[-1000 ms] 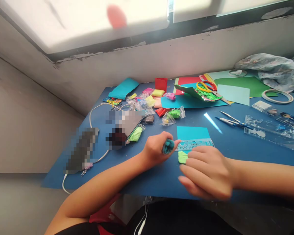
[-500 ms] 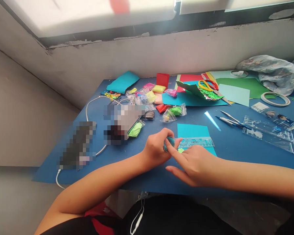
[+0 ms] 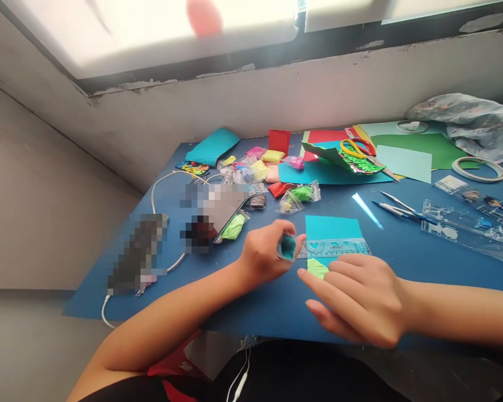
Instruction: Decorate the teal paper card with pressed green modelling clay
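a white cable curves left of the left fingers; rumpled patterned cloth lies beyond and right of the right fingers; a white cord hangs below both.

Ruler across paper

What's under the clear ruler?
Under the clear ruler you can see blue paper, showing on both sides of it. Whatever lies beneath that paper is covered, so I can't tell.
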A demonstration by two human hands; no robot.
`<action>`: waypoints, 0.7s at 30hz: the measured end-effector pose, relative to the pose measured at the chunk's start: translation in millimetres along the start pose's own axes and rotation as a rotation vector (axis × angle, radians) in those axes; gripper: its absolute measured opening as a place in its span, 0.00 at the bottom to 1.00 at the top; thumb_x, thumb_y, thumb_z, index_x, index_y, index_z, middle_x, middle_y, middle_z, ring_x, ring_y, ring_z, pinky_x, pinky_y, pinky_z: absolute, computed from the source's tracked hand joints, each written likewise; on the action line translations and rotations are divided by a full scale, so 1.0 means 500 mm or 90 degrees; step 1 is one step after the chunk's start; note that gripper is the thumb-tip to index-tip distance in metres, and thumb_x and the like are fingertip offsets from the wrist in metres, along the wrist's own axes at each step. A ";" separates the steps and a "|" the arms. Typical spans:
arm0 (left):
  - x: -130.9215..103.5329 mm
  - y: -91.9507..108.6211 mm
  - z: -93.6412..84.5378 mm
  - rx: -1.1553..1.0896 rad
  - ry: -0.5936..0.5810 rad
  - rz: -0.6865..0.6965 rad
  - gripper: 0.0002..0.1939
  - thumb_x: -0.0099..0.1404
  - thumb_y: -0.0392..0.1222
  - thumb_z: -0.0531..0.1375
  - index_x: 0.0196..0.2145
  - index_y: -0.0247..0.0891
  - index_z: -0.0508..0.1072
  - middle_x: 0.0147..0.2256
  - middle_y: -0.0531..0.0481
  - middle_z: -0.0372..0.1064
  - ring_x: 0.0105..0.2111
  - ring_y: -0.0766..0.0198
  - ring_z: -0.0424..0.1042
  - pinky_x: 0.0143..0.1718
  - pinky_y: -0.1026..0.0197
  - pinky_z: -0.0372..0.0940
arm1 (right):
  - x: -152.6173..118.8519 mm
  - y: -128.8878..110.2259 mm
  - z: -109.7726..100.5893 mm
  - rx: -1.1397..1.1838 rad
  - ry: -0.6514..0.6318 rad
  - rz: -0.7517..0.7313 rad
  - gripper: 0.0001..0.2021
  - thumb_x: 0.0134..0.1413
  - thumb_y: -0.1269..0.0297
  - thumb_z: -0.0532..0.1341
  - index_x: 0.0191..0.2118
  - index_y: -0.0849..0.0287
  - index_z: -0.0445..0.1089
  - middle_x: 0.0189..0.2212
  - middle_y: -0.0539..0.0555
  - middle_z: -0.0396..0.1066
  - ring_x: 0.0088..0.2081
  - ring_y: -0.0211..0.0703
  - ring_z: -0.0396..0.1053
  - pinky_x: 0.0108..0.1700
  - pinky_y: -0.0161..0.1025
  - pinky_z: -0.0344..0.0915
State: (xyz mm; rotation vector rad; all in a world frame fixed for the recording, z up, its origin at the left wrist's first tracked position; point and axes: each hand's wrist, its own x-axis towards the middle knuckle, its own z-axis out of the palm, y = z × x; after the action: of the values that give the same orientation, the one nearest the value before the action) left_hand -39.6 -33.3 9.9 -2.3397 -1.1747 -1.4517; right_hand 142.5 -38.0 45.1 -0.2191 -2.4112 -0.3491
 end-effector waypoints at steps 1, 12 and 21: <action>0.000 -0.001 -0.002 -0.012 -0.011 -0.028 0.06 0.66 0.39 0.60 0.37 0.39 0.64 0.26 0.56 0.71 0.21 0.72 0.70 0.24 0.71 0.65 | 0.001 0.002 0.001 -0.013 0.007 0.011 0.13 0.60 0.69 0.55 0.45 0.71 0.72 0.18 0.50 0.68 0.19 0.37 0.63 0.20 0.37 0.56; 0.006 0.010 -0.025 -0.282 -0.061 -0.150 0.22 0.59 0.31 0.60 0.52 0.39 0.64 0.40 0.47 0.75 0.35 0.64 0.75 0.36 0.65 0.71 | 0.007 0.010 0.019 -0.084 -0.033 0.110 0.25 0.64 0.66 0.53 0.61 0.79 0.59 0.18 0.50 0.71 0.17 0.36 0.64 0.20 0.37 0.55; -0.005 -0.019 0.015 -0.035 -0.035 0.007 0.03 0.65 0.35 0.57 0.33 0.38 0.67 0.25 0.55 0.73 0.23 0.71 0.72 0.27 0.70 0.67 | -0.002 0.006 0.034 0.130 -0.254 0.171 0.24 0.69 0.59 0.45 0.55 0.77 0.64 0.12 0.46 0.60 0.13 0.36 0.50 0.20 0.36 0.41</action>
State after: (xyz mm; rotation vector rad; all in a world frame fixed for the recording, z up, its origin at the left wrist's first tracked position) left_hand -41.2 -24.5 1.3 -2.4333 -1.1469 -1.4435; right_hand 133.7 -29.8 32.7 -0.5578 -2.7372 0.0735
